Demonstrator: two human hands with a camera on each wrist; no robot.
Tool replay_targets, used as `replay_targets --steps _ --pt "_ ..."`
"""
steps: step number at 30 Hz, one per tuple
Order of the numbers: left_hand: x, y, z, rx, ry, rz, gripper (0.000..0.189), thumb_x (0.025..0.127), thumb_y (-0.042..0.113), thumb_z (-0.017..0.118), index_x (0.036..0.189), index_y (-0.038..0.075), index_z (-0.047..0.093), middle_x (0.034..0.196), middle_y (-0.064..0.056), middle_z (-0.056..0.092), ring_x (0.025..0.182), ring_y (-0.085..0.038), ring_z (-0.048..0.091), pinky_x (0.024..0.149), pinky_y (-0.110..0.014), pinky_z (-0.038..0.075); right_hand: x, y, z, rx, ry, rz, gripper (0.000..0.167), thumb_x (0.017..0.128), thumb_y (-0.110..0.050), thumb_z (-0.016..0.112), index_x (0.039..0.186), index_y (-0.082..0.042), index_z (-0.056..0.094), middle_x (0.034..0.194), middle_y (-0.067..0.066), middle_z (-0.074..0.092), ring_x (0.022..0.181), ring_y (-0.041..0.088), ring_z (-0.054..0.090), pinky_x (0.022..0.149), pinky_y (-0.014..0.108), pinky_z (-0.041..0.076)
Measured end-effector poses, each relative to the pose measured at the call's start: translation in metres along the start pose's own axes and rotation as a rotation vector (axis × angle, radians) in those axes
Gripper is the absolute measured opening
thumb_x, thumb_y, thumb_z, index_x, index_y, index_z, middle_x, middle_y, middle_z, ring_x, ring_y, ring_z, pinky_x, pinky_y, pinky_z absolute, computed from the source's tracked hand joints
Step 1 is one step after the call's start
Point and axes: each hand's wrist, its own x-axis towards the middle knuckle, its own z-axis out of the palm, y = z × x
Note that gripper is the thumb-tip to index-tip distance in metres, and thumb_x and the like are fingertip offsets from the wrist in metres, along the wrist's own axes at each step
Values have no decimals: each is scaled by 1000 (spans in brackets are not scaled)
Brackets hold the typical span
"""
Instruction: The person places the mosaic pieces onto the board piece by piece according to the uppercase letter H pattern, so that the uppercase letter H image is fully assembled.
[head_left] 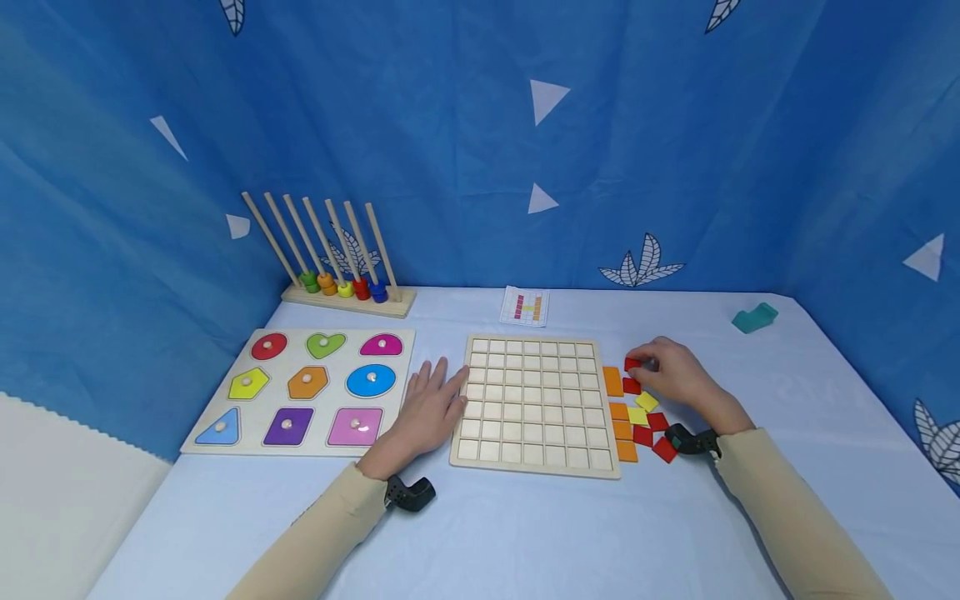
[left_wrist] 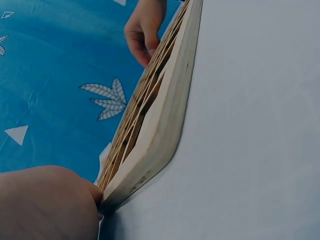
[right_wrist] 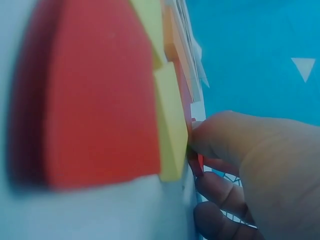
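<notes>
My left hand lies with straight fingers at the left edge of a wooden grid board, fingertips on its rim. In the left wrist view part of that hand shows at the board's corner. Off the board's right side, my right hand pinches a red square tile between thumb and fingers. The right wrist view shows this red tile at the fingertips, beyond a yellow tile and a large, blurred red tile. Orange tiles line the board's right edge.
A pattern card lies behind the board. To the left are a shape puzzle with knobbed pieces and a peg stand with coloured beads. A teal object lies at the back right, before the blue curtain.
</notes>
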Motion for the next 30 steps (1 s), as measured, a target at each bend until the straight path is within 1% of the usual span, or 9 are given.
replay_targets --steps 5,12,17,22,24,30 --pt "0 0 0 4 8 10 51 105 25 49 153 7 47 161 -32 32 152 -57 19 121 -70 18 0 1 -1 -3 -4 -5 36 89 -15 76 121 1 72 104 16 65 90 23 56 76 32 53" --pt "1 0 -3 -4 -3 -5 53 105 28 47 155 9 45 163 -31 28 154 -55 16 123 -68 17 2 -1 -5 6 -29 4 38 90 -17 75 124 0 70 112 19 68 93 25 58 80 37 56" --pt "0 0 -3 -7 4 -9 53 105 28 47 154 9 45 163 -30 29 154 -54 16 123 -68 16 3 -3 -8 11 -42 -6 40 90 -19 76 125 -1 70 113 18 69 94 24 59 78 33 56" --pt "0 0 -2 -9 -2 -3 52 105 27 48 154 9 45 163 -31 29 153 -55 17 122 -69 17 3 -9 -10 20 -42 -38 38 89 -21 77 122 -2 72 110 16 69 91 23 59 74 30 54" --pt "0 0 -1 -13 8 4 52 104 26 49 153 8 47 162 -32 31 152 -56 19 121 -70 18 5 -13 -10 26 -38 -56 37 89 -21 77 121 -2 72 108 16 70 89 22 58 71 28 53" --pt "1 -2 1 -8 0 4 52 105 28 46 154 10 45 163 -31 29 153 -55 17 122 -69 17 14 -26 -8 38 -42 -124 32 91 -18 75 118 -1 72 102 14 69 78 19 55 60 24 51"
